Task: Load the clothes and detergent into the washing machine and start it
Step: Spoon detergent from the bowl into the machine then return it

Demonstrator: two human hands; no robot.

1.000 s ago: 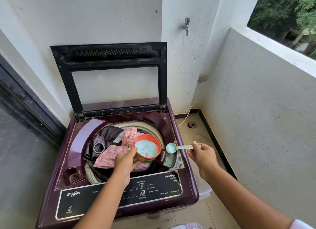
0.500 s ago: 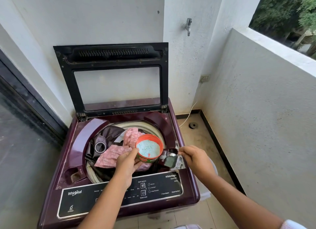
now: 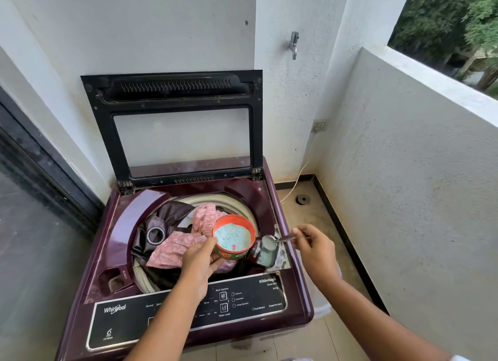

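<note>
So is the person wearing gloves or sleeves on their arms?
No gloves. The left hand and right hand are bare, and so are both forearms, with no watch showing. Just a bit of white sleeve shows at the top of the right arm.

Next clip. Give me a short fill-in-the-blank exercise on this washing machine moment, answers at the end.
1. The lid of the washing machine stands ____.
2. The left hand grips the detergent tub above the machine's ____.
3. The right hand pinches a scoop by its ____.
4. The clothes inside are dark brown and ____.

Missing words: open; drum; handle; pink.
</note>
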